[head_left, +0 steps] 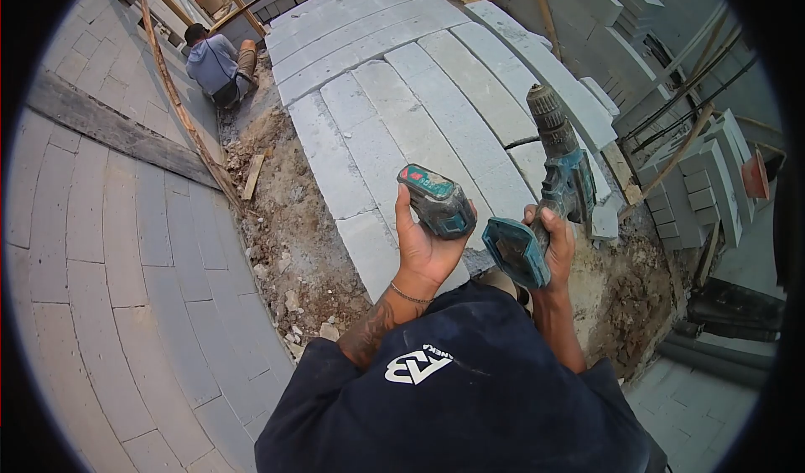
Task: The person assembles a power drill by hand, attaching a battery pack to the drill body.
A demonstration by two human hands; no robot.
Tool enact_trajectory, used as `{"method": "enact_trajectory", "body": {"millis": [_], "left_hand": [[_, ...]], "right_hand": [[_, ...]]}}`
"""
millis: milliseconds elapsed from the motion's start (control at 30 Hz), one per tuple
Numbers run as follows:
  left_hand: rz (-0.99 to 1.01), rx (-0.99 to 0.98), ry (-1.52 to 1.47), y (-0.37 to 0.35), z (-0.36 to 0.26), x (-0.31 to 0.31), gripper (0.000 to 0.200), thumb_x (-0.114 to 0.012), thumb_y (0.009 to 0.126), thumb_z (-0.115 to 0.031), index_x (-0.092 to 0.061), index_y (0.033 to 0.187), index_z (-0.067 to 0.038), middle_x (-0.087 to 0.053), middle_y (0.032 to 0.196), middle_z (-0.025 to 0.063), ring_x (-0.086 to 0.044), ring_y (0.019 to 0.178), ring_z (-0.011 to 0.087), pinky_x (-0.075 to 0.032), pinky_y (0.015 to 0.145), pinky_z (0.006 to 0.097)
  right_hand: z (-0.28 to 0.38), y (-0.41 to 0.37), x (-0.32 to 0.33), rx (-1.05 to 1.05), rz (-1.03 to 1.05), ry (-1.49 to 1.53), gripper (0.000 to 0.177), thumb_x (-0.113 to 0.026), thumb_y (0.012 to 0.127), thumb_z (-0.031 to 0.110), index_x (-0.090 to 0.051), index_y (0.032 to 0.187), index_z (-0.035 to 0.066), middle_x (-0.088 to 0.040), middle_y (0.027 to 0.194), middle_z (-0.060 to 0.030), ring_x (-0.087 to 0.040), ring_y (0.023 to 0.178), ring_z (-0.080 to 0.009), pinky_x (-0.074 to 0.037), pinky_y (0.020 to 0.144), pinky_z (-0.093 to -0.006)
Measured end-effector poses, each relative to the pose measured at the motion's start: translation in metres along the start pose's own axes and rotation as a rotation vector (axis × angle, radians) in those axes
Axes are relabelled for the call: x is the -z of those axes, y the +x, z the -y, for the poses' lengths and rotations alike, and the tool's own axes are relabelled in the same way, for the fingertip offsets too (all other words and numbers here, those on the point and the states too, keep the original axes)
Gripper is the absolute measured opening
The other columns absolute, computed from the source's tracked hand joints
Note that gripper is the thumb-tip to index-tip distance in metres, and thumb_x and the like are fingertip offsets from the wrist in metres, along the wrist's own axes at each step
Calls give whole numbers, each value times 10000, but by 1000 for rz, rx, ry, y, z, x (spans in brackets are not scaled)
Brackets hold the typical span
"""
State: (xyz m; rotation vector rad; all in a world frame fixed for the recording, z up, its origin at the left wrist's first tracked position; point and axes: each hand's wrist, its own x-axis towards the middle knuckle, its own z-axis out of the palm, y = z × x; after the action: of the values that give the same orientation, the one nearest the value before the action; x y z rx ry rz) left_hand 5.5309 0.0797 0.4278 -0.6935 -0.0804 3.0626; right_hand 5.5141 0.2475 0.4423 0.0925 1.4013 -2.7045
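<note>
My left hand (426, 253) is closed round a dark battery pack (439, 203) with a teal label on its top face. In my right hand (555, 251) is a teal and black cordless drill (566, 175), gripped by its handle. The drill's chuck (545, 108) points up and away from me, and no bit shows in it. Its base is tilted toward the battery pack, and the two are apart with a small gap between them. Beneath both hands lies a stack of pale grey blocks (394, 96).
A block wall (142, 255) runs along the left, with a wooden pole (172, 87) leaning on it. A person (220, 66) crouches at the far left. Rubble (289, 238) covers the ground beside the stack. More blocks (696, 188) and dark pipes (717, 356) are at right.
</note>
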Motion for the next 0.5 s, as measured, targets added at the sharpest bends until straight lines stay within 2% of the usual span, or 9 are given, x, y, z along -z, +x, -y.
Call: {"method": "enact_trajectory", "body": {"millis": [133,200,233,267,333,367,500], "left_hand": [[62,-61,167,-10,2,-1,590,-694,741,-497,-505,1098,-67,-549,1009,120,-550,942,255,-472,885,442],[221,-356,608,-8,0,7,659,-759,715,-372,-429,1210,-88,-532,1089,126,-553,989,243,-491,869,449],[261,-421,757,-5,-8,12,827,-825,630,-226,-351,1294,-90,-508,1157,127,-557,995,213,-496,859,399],[268,-428,756,-8,-14,7,827,-825,630,-226,-351,1294,-90,-508,1157,127,-557,995,213,-496,859,399],[455,-886,1601,-18,-23,-4,917,-848,544,-156,-352,1309,-61,-529,1143,123,-568,961,196,-487,846,344],[529,-981,1738,-16,-28,-3,976,-856,498,-145,-344,1322,-38,-548,1121,121,-572,943,185,-473,842,306],[570,-1048,1810,-17,-31,-6,952,-854,506,-148,-362,1312,-35,-563,1100,126,-571,955,189,-472,847,315]], "right_hand": [[8,0,4,12,47,-59,272,-591,852,255,-509,903,2,-565,779,-72,-567,606,-103,-475,546,-223],[10,0,6,41,43,-89,287,-602,833,260,-516,893,-7,-564,717,-75,-570,591,-109,-473,539,-220],[15,-1,4,59,77,-114,305,-607,818,267,-512,879,-17,-556,658,-85,-570,567,-120,-480,526,-224],[16,1,4,64,86,-113,305,-607,818,267,-512,879,-17,-556,658,-85,-570,567,-120,-480,526,-224],[20,1,10,80,165,-80,313,-605,816,263,-502,875,-26,-551,638,-94,-570,552,-130,-489,515,-232],[20,2,13,94,173,-83,319,-610,812,264,-495,872,-28,-551,642,-100,-573,558,-137,-496,511,-238],[23,1,4,138,149,-52,313,-612,811,257,-496,867,-28,-550,635,-100,-575,560,-138,-497,510,-239]]}}
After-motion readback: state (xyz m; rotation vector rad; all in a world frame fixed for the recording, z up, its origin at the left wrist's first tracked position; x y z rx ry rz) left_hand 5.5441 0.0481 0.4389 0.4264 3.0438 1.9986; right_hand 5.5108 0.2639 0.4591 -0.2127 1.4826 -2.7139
